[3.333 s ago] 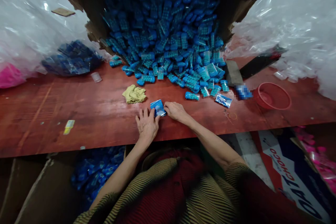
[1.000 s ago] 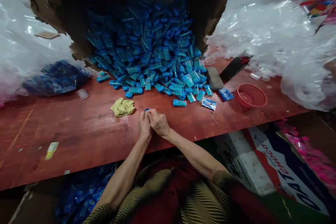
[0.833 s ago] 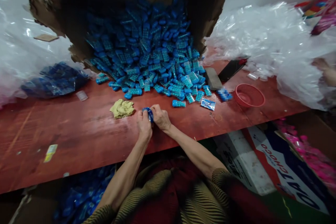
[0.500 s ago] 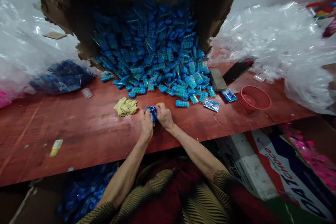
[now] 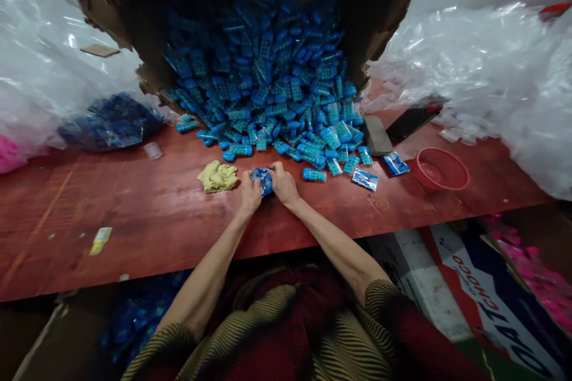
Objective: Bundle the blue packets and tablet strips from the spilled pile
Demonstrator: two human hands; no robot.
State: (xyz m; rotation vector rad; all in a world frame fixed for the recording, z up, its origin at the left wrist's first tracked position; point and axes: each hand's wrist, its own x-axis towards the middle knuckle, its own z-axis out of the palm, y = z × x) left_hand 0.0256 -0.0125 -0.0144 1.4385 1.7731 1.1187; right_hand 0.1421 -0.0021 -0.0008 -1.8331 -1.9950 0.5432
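A small blue item in a clear packet (image 5: pixel 263 180) is pinched between both my hands just above the red wooden table (image 5: pixel 134 202). My left hand (image 5: pixel 249 193) grips its left side with curled fingers. On the packet's right side my right hand (image 5: pixel 283 183) is closed. Close behind lies a spilled heap of blue items (image 5: pixel 277 95) pouring out of a torn cardboard box (image 5: pixel 107 6) tipped on its side. A crumpled yellow cloth (image 5: pixel 218 175) lies just left of my left hand.
A red plastic basket (image 5: pixel 441 168) and two filled packets (image 5: pixel 365 178) lie right of my hands, near a dark flat block (image 5: pixel 377 134). Clear plastic bags (image 5: pixel 482 71) pile at both sides. A bag of blue items (image 5: pixel 111 121) sits at left. Boxes stand below the table edge.
My hands stayed together on the blue packet, turning it between the fingers; earlier it lay flat on the table under my fingertips. The view shifted slightly as my head moved.
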